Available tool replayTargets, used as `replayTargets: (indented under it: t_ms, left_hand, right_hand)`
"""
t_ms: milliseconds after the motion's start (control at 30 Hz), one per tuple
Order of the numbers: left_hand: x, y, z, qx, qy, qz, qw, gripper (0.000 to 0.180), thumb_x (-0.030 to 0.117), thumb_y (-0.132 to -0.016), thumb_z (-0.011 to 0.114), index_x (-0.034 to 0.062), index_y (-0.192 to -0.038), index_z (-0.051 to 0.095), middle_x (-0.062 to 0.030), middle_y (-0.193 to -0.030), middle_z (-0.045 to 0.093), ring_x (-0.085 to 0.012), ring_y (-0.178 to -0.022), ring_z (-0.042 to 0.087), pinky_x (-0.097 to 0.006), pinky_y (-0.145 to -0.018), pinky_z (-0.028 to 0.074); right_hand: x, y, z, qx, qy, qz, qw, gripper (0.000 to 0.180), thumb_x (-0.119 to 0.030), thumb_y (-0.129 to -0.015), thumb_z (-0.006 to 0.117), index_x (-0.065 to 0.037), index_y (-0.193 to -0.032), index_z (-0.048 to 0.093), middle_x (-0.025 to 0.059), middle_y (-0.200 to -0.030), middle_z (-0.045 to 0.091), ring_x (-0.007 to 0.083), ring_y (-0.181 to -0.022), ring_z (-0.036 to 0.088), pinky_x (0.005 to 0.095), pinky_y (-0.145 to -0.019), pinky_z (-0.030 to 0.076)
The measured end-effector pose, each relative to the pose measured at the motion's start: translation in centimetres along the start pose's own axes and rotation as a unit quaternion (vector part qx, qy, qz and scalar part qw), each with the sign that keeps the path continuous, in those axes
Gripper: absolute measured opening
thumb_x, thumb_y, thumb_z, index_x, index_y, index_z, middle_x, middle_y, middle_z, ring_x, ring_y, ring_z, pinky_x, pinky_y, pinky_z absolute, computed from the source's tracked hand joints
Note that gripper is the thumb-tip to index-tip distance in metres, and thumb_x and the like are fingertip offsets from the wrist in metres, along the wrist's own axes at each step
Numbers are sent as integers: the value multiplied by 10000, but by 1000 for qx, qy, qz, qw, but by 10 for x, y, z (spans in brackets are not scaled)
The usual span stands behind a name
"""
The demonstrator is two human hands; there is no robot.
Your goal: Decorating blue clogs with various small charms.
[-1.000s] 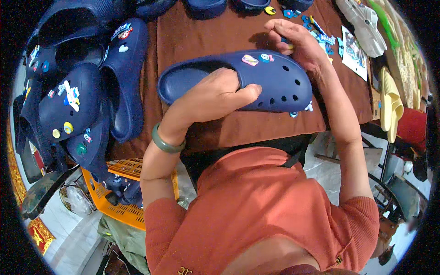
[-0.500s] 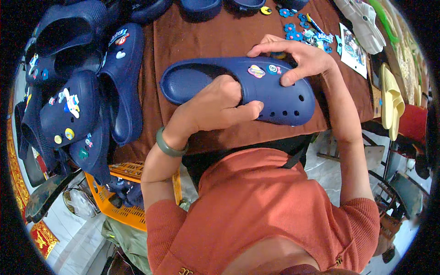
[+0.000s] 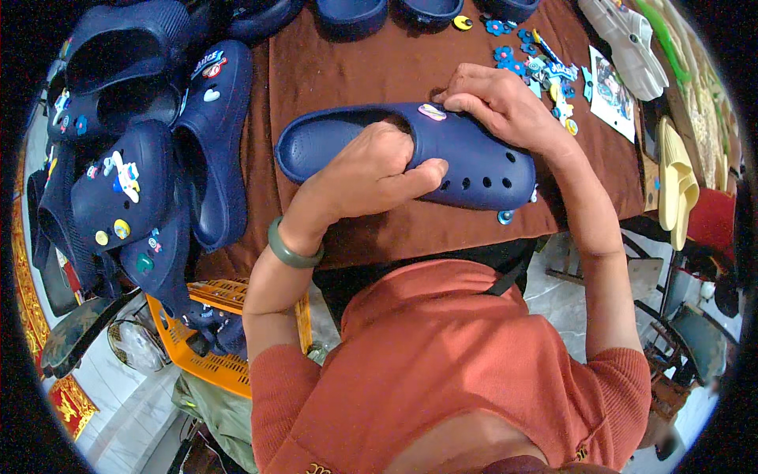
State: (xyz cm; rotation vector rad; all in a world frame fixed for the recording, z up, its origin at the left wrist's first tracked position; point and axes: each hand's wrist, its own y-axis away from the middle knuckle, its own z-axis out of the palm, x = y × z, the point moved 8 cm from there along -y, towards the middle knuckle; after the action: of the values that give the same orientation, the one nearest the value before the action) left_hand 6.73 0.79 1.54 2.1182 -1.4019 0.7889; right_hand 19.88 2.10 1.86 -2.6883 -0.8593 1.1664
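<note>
A navy blue foam clog [image 3: 474,154] lies sideways before me, its toe to the right and its heel to the left. My left hand [image 3: 375,170] grips it, fingers tucked inside the foot opening and thumb along the outside of the upper. At the far side of the upper, my right hand [image 3: 501,107] is closed, fingers curled and thumb bent. Its fingertips hide whatever they pinch. Beside them, an oval pink and yellow shoe charm [image 3: 432,112] sits on the upper. Close to the toe's near edge, a small blue charm [image 3: 505,217] rests on the brown cloth [image 3: 355,229].
Several navy clogs with charms [image 3: 122,182] are piled at the left; more clogs [image 3: 351,17] line the far edge. Loose charms [image 3: 545,67] and a printed card [image 3: 612,95] lie at the far right, near white clogs [image 3: 628,43]. An orange basket [image 3: 209,371] stands below left.
The clog has rolled slightly away from me, and its swirl charm no longer shows. My right hand has gone from spread over the upper to curled at its far side. The left grip stays.
</note>
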Motion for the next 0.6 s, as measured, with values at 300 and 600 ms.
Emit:
replayTargets:
  t_ms: [300,600]
  left_hand:
    - [0,-3,8,112,134,99,980,389,285,-827,616,-32,-623,517,-220,-594,485,-398,-563,490,-482,-541,374]
    - [7,-2,9,114,93,165,975,273,270,-847,606,38,-710,561,-198,-579,467,-382,-544,489,-480,-515,358]
  right_hand:
    - [27,-4,24,2,-235,161,958,340,-284,-1011,477,-5,-993,669,3,-854,631,106,-830,566,291,-752,468]
    - [-4,-6,25,-135,-207,78,966,353,-229,-806,662,-27,-1066,534,31,-971,538,135,-921,511,264,-861,415]
